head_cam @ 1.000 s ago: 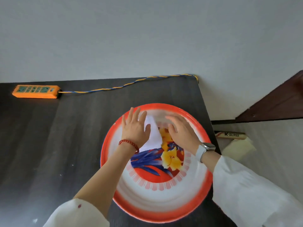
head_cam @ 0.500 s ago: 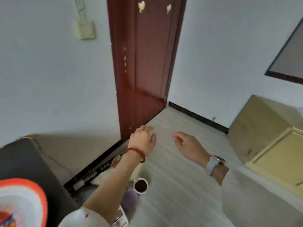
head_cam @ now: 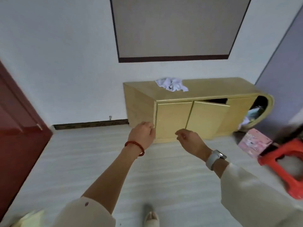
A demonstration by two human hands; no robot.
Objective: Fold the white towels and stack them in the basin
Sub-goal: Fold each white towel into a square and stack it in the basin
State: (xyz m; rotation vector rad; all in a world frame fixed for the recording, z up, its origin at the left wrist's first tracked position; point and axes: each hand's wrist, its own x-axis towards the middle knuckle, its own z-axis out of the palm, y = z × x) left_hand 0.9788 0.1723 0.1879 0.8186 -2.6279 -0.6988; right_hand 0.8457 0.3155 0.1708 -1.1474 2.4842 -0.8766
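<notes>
Now | left hand (head_cam: 143,134) and right hand (head_cam: 190,140): fingers loosely curled, each grip holds nothing | crumpled white towels (head_cam: 171,84) lie far ahead on the yellow cabinet (head_cam: 173,118) top, well apart from both hands, about equally near | basin not in view

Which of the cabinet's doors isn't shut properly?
The second door from the left on the yellow cabinet: its top corner sags, leaving a dark gap above. The left door beside it sits flush.
</notes>
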